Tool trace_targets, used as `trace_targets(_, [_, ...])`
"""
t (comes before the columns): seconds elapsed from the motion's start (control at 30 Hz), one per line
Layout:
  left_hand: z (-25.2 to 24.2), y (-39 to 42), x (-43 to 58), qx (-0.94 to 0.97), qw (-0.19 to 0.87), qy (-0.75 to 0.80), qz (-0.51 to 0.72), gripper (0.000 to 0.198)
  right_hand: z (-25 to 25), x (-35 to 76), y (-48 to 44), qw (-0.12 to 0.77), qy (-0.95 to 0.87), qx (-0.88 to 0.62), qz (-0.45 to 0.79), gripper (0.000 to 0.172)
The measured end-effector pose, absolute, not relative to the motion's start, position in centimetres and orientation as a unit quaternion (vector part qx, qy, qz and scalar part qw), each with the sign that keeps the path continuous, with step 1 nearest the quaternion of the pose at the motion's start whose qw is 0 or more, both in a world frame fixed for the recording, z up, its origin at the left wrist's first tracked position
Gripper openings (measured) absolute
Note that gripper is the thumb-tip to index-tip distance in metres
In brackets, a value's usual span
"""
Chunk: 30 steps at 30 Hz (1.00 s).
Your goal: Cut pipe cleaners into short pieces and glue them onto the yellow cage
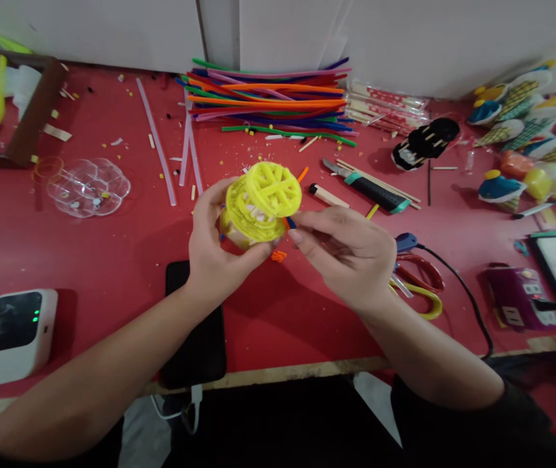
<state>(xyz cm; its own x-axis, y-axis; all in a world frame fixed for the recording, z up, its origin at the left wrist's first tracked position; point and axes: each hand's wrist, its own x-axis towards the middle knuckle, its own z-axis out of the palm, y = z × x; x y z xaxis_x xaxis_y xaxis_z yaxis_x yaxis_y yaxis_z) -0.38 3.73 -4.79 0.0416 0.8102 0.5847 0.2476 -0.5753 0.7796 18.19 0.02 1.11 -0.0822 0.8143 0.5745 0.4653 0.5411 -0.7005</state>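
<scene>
The yellow model (274,190) is held above the worktop (302,325) by the left hand (212,250); at its side, a blue piece (291,223) is pinched by the right hand (351,253). Light pressure is advised (crushing seems possible).

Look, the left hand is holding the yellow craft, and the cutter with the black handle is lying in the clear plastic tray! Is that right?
Not quite: the cutter isn't in the clear plastic tray. The head view shows it on the red table, beyond the right hand.
</scene>
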Motion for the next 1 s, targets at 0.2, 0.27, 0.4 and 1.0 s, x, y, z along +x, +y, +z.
trace_targets(0.2, [-4.91, 3.65, -0.32, 0.670, 0.253, 0.383, 0.583, 0.088, 1.39, 18.24, 0.03, 0.501, -0.725, -0.443, 0.162, 0.019])
trace_targets(0.27, [-4.99, 3.66, -0.27, 0.663, 0.266, 0.386, 0.583, 0.089, 1.43, 18.26, 0.04, 0.500, -0.728, -0.441, 0.161, 0.020])
trace_targets(0.4, [-5.01, 3.68, -0.21, 0.656, 0.277, 0.395, 0.580, 0.091, 1.43, 18.32, 0.06, 0.494, -0.731, -0.443, 0.160, 0.021])
trace_targets(1.0, [-4.78, 3.62, -0.38, 0.674, 0.271, 0.350, 0.592, 0.094, 1.46, 18.24, -0.03, 0.478, -0.758, -0.433, 0.099, 0.021])
